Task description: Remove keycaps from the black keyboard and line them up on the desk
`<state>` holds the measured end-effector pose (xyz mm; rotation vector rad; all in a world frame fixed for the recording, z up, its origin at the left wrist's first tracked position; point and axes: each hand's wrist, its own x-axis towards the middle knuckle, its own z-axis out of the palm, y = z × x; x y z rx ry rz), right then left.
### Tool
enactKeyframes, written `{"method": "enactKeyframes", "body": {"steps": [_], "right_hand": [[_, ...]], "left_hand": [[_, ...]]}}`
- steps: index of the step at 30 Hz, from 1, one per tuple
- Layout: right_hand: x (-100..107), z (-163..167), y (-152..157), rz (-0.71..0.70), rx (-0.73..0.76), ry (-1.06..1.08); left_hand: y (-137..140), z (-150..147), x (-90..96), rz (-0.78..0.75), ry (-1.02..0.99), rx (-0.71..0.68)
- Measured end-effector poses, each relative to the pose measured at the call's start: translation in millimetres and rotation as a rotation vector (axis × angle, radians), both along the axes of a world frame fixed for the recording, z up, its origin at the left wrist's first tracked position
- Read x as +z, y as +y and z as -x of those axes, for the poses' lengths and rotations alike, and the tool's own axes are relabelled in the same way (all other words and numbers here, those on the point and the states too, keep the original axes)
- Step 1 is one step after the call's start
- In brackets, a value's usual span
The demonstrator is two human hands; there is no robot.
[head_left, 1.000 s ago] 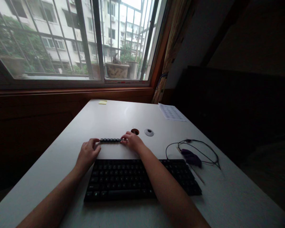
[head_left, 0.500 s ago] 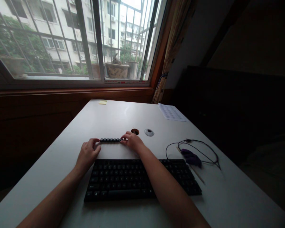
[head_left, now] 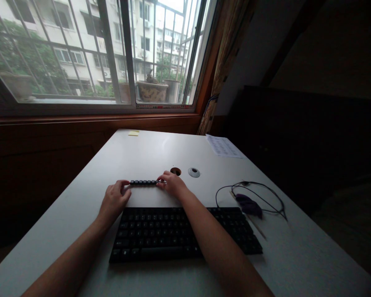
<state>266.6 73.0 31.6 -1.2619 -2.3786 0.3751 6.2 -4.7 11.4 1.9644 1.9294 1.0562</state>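
Note:
A straight row of several small black keycaps point(head_left: 143, 182) lies on the white desk, beyond a black keyboard point(head_left: 154, 235). My left hand point(head_left: 116, 198) rests at the row's left end, its index fingertip touching the last keycap. The thumb of that hand is apart from the index finger, nearer to me. At the right end, my right hand point(head_left: 172, 184) has its thumb and fingers closed around the end keycap, which they partly hide. My right forearm crosses over the keyboard and covers part of its keys.
Right of the keyboard lie a looped black cable point(head_left: 256, 185), a dark purple cloth-like item point(head_left: 249, 205) and a thin stick point(head_left: 257, 227). A round desk hole point(head_left: 175, 170) and a grey ring point(head_left: 194, 172) are beyond my right hand. Printed paper point(head_left: 224, 146) and yellow sticky notes point(head_left: 134, 133) lie at the back.
Almost nothing differs; both hands stay at the ends of the keycap row, with at most a tiny shift of my right fingers.

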Motion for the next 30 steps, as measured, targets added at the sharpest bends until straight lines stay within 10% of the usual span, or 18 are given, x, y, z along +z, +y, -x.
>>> {"method": "enactKeyframes", "body": {"steps": [13, 30], "right_hand": [[7, -3, -3, -0.087, 0.016, 0.226], [111, -49, -50, -0.064, -0.005, 0.325]], "left_hand": [[-1, -1, 1.2, -0.036, 0.013, 0.01], [3, 2, -1.8, -0.112, -0.025, 0.0]]}}
